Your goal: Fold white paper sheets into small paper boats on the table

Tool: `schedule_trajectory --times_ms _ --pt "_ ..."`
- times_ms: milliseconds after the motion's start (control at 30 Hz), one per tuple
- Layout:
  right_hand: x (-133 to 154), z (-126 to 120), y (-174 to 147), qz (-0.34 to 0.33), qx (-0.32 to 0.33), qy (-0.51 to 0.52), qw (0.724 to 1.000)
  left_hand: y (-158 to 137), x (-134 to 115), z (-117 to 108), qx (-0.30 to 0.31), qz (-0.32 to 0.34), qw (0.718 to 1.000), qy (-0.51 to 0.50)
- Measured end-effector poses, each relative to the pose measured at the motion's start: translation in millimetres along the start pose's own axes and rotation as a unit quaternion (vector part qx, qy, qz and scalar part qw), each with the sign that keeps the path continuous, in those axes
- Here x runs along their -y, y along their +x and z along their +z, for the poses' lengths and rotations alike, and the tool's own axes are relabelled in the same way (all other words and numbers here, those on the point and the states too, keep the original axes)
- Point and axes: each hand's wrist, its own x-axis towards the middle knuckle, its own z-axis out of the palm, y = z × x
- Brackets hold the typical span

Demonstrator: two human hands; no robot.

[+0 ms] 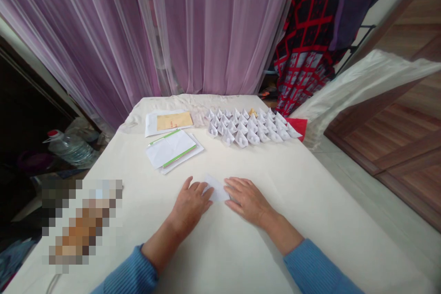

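Note:
A small folded piece of white paper [216, 189] lies flat on the white-covered table [220, 248], between my two hands. My left hand [195, 200] rests over its left side, palm down, with the fingers stretched and slightly apart. On the opposite side, my right hand [245, 197] lies with its extended fingertips at the paper's right edge. The fingers partly hide both sides of the paper, so its full folded shape cannot be made out.
Rows of folded white paper boats [248, 128] stand at the back right, beside a red sheet [298, 127]. White papers with green edges [175, 147] and a tan envelope [174, 121] lie back left. A blurred-out object [84, 225] is at the left edge.

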Motion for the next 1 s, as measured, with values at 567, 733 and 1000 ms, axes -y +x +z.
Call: schedule_trajectory --times_ms 567,733,1000 --pt "15.0 -1.2 0.7 0.043 -0.020 0.066 0.997 5.5 -20.7 8.7 0.025 -0.022 0.999 -0.005" --pt "21.5 12.8 3.7 0.040 -0.094 0.073 0.992 6.1 -18.8 10.0 0.012 -0.013 1.000 -0.009" --pt "12.6 22.8 3.4 0.031 -0.164 0.092 0.982 4.5 1.1 0.2 0.011 -0.005 0.991 -0.131"
